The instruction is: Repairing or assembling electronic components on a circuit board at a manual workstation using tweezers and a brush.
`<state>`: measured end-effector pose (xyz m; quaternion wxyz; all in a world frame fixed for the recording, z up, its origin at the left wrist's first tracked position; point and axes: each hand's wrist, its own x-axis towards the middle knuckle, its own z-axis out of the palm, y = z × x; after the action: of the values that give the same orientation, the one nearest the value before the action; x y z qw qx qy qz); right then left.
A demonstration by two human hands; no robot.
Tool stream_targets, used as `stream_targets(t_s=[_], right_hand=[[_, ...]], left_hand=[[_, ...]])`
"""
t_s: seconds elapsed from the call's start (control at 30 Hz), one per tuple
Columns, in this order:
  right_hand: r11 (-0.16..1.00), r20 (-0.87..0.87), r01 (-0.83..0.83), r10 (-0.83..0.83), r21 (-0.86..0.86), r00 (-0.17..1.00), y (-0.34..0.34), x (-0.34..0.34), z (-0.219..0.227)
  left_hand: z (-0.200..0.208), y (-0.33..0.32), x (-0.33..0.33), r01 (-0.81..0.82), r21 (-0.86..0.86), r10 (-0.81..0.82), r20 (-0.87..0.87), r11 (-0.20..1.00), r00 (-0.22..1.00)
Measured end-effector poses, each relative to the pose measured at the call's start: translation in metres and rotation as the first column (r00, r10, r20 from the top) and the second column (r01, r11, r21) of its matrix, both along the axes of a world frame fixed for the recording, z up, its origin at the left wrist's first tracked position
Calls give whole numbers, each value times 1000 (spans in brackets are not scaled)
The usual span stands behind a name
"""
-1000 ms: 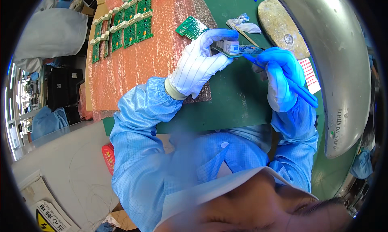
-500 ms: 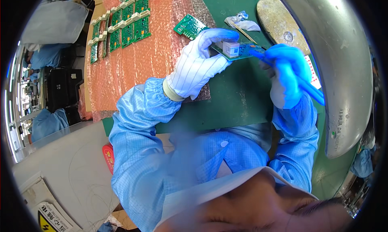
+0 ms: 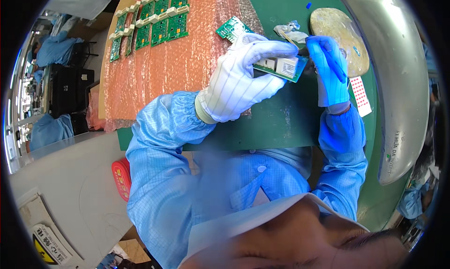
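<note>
Left hand (image 3: 241, 77) grips board (image 3: 301, 66); white block (image 3: 287, 67) labelled.

Our gloved left hand (image 3: 246, 77), across the right edge of the pink bubble wrap (image 3: 159, 77), grips a green circuit board (image 3: 294, 78) bearing white blocks (image 3: 287, 66). Farther right of the wrap, our gloved right hand (image 3: 330, 74) holds a slim blue tool (image 3: 334, 65), near the board but apart from it. On the wrap we see small green boards (image 3: 178, 26) in rows, with cream connectors (image 3: 153, 19). Another green board (image 3: 232, 29) shows at the wrap's right edge, partly behind our left hand. Right of the wrap we have a crumpled white cloth (image 3: 296, 36), a small blue piece (image 3: 309, 6) and a stone-like slab (image 3: 324, 25); farther right, a red-marked sheet (image 3: 360, 95) and a curved grey housing (image 3: 389, 58).
</note>
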<state>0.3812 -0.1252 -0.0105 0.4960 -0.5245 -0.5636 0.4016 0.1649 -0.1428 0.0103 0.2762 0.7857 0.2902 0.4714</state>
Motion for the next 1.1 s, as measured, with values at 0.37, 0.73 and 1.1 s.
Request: stream_targets(t_s=[0.37,0.73,1.1], right_hand=[[925,-535,-317,163,-209,829,-5,5,6],[995,-160,58,-44,83,986,-24,3,15],[937,-201,333,-307,109,930,-20,29,-30]], left_hand=[[-9,5,-2,68,-17,-66,84,998,994],[12,-1,-1,233,-760,81,351,607,933],[10,-6,6,235,-726,29,332,646,943]])
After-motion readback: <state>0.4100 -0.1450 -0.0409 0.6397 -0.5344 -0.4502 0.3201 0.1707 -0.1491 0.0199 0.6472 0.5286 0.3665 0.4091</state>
